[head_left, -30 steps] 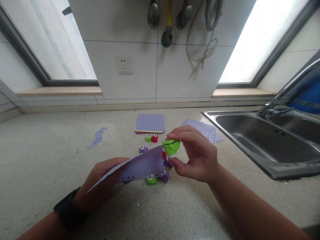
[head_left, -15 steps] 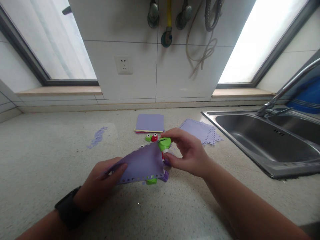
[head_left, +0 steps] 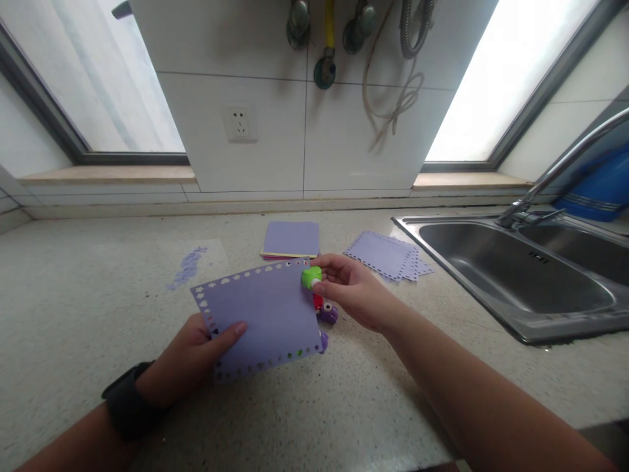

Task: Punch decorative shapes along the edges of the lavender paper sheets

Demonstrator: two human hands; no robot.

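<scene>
A purple sheet of paper [head_left: 265, 314] with small shapes punched along its top, left and bottom edges is held up over the counter. My left hand [head_left: 201, 351] pinches its lower left part, thumb on the front and fingers behind. At the upper right edge of the sheet, my right hand [head_left: 354, 288] grips a green craft punch [head_left: 311, 276] between thumb and fingers. Under and beside the paper's right edge lie a red punch [head_left: 318, 301] and a purple punch [head_left: 329, 313]. Another purple piece [head_left: 324, 342] shows partly below them; the sheet hides the rest.
Behind the sheet lies a stack of coloured paper [head_left: 291, 239]. Several punched purple sheets [head_left: 381, 254] overlap to the right, near the steel sink [head_left: 491, 275]. Small purple paper scraps [head_left: 189, 267] are scattered at the left. A power socket [head_left: 240, 123] is on the wall.
The sheet has turned flatter toward me, so its punched top and left edges now show. The green punch has shifted slightly left and turned with my right hand.
</scene>
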